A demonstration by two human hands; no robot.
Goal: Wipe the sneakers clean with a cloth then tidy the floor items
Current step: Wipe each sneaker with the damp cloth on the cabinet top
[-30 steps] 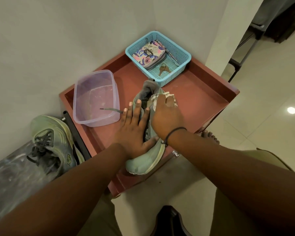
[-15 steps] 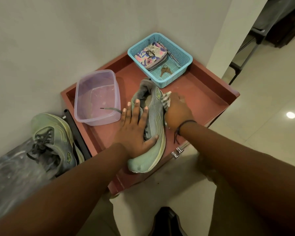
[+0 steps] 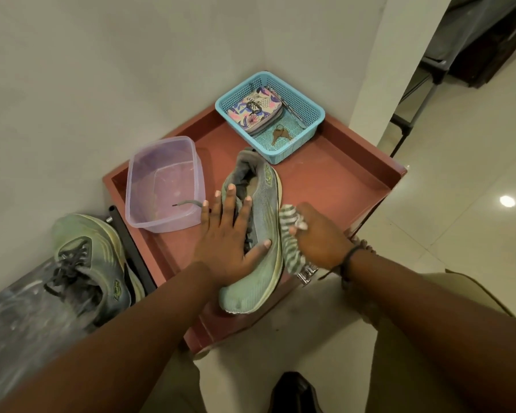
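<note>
A pale green sneaker (image 3: 261,234) lies on the red-brown tray table (image 3: 334,177), its toe over the near edge. My left hand (image 3: 230,242) presses flat on its laces with straight fingers, thumb along the upper. My right hand (image 3: 319,236) grips a grey-and-white striped cloth (image 3: 291,242) against the sneaker's right sole edge. The second green sneaker (image 3: 90,263) sits at the left on a clear plastic sheet (image 3: 18,317).
A clear lilac plastic tub (image 3: 164,186) stands on the table's left, a lace end hanging over its rim. A blue mesh basket (image 3: 298,114) with a floral pouch and keys sits at the back corner. Walls close the left and back; tiled floor lies to the right.
My right hand with the cloth has slid from the top of the sneaker down to its right side and toward me. The left hand has stayed pressed on the laces.
</note>
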